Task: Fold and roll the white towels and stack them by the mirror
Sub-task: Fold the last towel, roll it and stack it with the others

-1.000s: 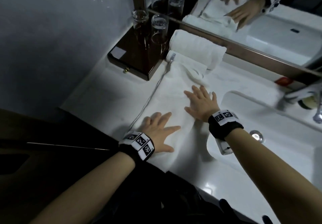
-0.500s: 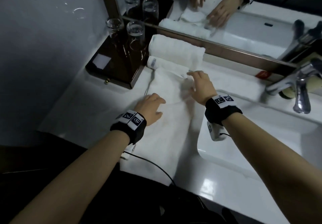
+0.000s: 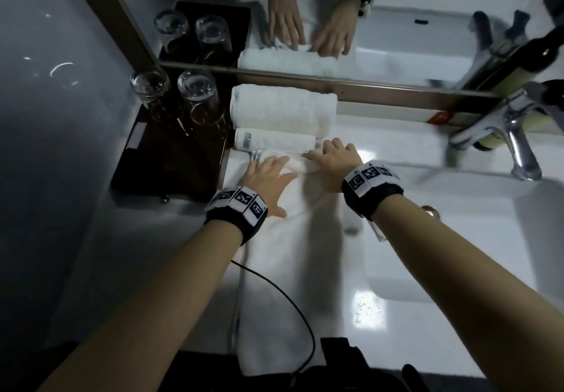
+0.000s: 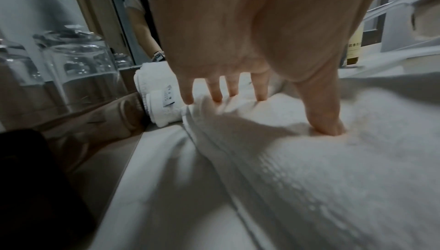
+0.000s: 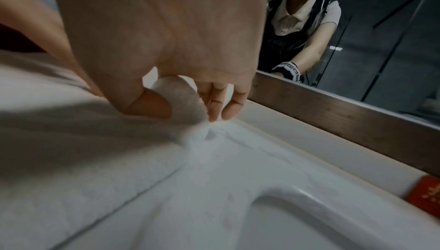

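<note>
A thick rolled white towel (image 3: 283, 106) lies against the mirror frame (image 3: 366, 89). A smaller rolled towel (image 3: 274, 138) with a label lies in front of it, also seen in the left wrist view (image 4: 159, 111). A long folded white towel (image 3: 290, 269) stretches from the counter's front edge to these rolls. Its far end is turned over into a thin roll (image 3: 297, 162). My left hand (image 3: 268, 175) lies on that roll's left part, fingers (image 4: 216, 96) straight and thumb pressing the flat cloth. My right hand (image 3: 329, 159) pinches the roll's right end (image 5: 181, 100) between thumb and fingers.
A dark wooden tray (image 3: 171, 159) with two upturned glasses (image 3: 197, 86) stands left of the towels. The sink basin (image 3: 457, 239) and chrome faucet (image 3: 518, 135) are on the right. A red packet (image 3: 439, 116) lies under the mirror. A black cable (image 3: 290, 309) crosses the towel's near end.
Both hands moved from the middle of the flat towel to its far end. That end is now turned over into a thin roll under them.
</note>
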Demonstrator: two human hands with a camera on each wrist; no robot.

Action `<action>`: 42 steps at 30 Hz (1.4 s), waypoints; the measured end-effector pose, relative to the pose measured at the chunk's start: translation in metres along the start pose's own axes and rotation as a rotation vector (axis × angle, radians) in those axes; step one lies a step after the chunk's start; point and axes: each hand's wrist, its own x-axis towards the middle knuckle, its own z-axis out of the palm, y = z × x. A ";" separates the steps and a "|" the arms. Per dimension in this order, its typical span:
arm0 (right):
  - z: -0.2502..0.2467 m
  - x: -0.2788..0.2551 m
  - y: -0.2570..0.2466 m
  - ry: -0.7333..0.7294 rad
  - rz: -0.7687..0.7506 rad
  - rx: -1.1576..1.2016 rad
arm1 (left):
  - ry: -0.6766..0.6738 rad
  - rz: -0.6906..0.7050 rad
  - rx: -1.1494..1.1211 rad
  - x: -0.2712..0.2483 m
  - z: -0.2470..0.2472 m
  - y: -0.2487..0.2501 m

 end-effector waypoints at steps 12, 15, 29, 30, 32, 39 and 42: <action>-0.037 0.000 0.055 0.047 0.041 0.031 | 0.103 0.045 0.073 -0.009 0.004 -0.001; -0.029 -0.007 0.035 0.041 -0.062 0.307 | 0.111 0.053 0.040 -0.009 0.000 0.004; 0.001 -0.002 0.007 -0.024 0.088 -0.267 | 0.065 -0.017 -0.157 -0.014 0.002 0.007; 0.002 -0.003 0.008 -0.025 0.109 -0.244 | 0.063 -0.019 -0.158 -0.014 0.003 0.007; 0.002 -0.004 0.010 -0.044 0.141 -0.160 | 0.060 -0.019 -0.159 -0.013 0.004 0.006; -0.004 0.001 0.018 -0.119 0.142 0.228 | 0.037 -0.023 -0.156 -0.009 0.003 0.006; -0.002 0.000 0.017 -0.174 0.123 0.309 | 0.023 -0.025 -0.173 -0.007 0.003 0.004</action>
